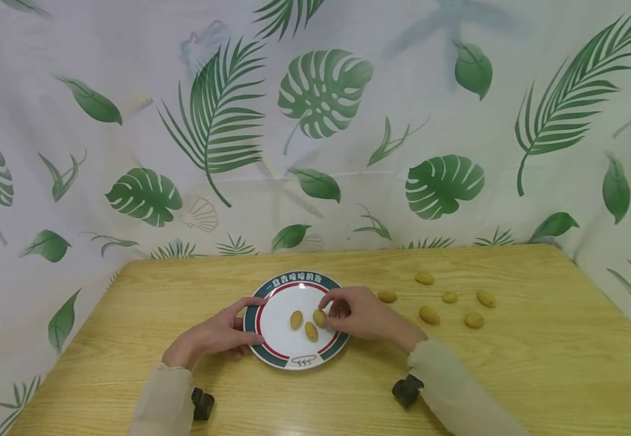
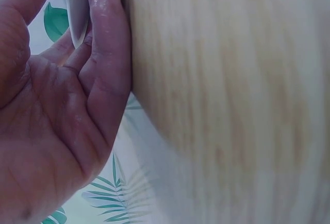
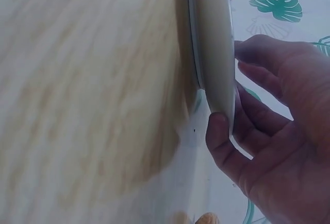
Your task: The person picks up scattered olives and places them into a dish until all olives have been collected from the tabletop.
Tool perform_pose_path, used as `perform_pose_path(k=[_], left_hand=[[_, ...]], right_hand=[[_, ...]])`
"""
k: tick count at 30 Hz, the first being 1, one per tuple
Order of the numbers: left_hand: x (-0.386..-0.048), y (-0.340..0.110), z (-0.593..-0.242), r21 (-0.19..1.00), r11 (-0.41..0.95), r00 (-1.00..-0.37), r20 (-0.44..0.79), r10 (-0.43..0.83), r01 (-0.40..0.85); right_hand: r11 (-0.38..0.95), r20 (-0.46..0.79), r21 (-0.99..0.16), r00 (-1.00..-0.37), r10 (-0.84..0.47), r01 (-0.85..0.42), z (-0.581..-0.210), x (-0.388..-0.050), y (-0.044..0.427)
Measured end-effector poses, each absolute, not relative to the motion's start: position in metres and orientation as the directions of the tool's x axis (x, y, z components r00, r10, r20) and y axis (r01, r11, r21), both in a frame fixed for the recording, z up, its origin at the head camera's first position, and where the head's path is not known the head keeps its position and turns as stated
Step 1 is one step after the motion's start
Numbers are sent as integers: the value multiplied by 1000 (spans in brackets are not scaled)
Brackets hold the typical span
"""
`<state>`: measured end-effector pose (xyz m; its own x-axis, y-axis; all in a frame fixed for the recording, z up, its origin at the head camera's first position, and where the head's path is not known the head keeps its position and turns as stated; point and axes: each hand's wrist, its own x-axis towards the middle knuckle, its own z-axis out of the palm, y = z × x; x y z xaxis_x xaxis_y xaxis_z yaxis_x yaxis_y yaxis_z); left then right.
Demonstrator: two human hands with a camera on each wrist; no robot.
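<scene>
A round white plate (image 1: 283,336) with a dark teal rim, a red ring and printed characters lies on the wooden table. My left hand (image 1: 217,330) grips its left rim, thumb on top and other fingers lower at the edge; the left wrist view shows the plate's edge (image 2: 76,20) between them. Over the plate's right side, my right hand (image 1: 361,312) pinches a small oval yellow-brown piece (image 1: 319,318) between thumb and forefinger. Two similar pieces, one to the left (image 1: 296,320) and one lower (image 1: 311,331), lie on the plate. Their exact kind is unclear.
Several more yellow-brown pieces (image 1: 429,315) are scattered on the table (image 1: 539,369) to the right of the plate. A white cloth with green leaf prints (image 1: 370,200) hangs behind the table's far edge. Each wrist carries a small black device (image 1: 407,390).
</scene>
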<state>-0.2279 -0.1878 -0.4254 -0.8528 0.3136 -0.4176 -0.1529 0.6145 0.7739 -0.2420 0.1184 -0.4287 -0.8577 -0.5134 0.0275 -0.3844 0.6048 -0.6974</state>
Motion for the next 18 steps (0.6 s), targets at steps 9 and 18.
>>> perform_pose_path(k=[9,18], left_hand=[[-225,-187,-423,768,619,-855,-423,301,-163],[-227,-187,-424,765,623,-858,-421,295,-161]], right_hand=[[580,65,-713,-862,-503,-393,-426,-238,131],[576,93,-712,-866,-491,-403,-426,-233,140]])
